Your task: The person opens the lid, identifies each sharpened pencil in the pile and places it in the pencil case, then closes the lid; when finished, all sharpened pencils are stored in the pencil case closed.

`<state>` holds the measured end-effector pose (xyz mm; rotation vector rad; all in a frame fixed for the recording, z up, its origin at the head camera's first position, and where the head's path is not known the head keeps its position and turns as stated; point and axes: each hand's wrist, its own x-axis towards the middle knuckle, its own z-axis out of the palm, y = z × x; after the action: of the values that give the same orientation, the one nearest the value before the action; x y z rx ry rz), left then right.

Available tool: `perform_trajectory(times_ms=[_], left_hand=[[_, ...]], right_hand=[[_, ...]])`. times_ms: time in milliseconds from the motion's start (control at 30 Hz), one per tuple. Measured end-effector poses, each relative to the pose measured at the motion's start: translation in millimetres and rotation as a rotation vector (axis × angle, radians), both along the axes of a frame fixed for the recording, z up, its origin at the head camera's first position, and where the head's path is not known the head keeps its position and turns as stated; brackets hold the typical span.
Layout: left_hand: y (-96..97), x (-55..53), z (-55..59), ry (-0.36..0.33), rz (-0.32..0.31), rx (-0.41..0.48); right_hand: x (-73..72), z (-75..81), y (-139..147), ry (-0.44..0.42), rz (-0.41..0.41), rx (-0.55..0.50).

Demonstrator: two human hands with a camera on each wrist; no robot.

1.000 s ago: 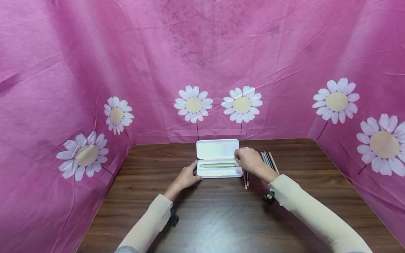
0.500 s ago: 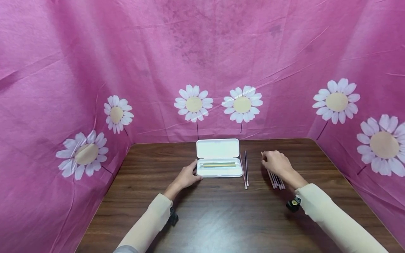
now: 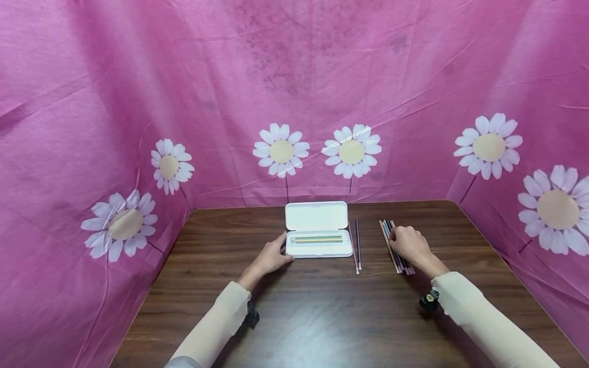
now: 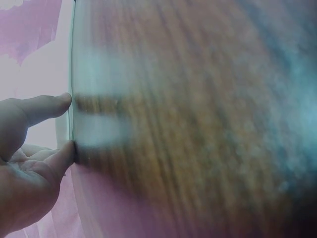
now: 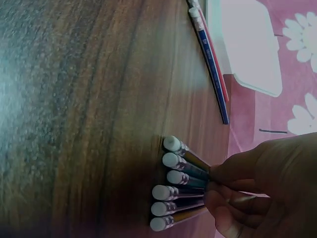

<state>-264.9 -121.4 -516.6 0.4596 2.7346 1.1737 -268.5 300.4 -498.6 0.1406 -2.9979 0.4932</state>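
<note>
A white pencil case (image 3: 319, 251) lies with its lid raised, and several pencils (image 3: 317, 239) rest in its tray. My left hand (image 3: 270, 257) holds the case's left end, thumb at the near corner and fingers at the far one; in the left wrist view two fingertips meet its edge. On the right, my right hand (image 3: 409, 244) is over a row of loose pencils (image 3: 390, 250). In the right wrist view, its thumb and fingers (image 5: 218, 173) are bent around the shafts of the middle pencils, below several white erasers (image 5: 172, 160). Which pencil they pinch is partly hidden.
A dark blue pencil (image 3: 358, 243) and a thin red one (image 3: 353, 246) lie between the case and the row. The brown wooden table (image 3: 294, 317) ends at a pink flowered cloth (image 3: 221, 128) behind and on both sides.
My right hand has left the case's right end, moved right to the loose pencils, then shifted slightly right and nearer along them. The left hand stays at the case.
</note>
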Motion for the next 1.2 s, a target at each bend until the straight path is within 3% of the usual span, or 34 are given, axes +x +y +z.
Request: perform_trajectory(times_ms=[233,633,1200], left_hand=[[0.1,-0.1,1.4,-0.008,0.007,0.005],[0.3,0.2,2.0,-0.004,0.007,0.013],[-0.1,0.7,-1.2,-0.007,0.002,0.01]], right_hand=[[-5.3,-2.6,0,0.006,-0.013,-0.026],[0.6,3.9,-10,-0.118,-0.105,-0.023],[0.0,-0.9,-19,-0.144,-0.146,-0.009]])
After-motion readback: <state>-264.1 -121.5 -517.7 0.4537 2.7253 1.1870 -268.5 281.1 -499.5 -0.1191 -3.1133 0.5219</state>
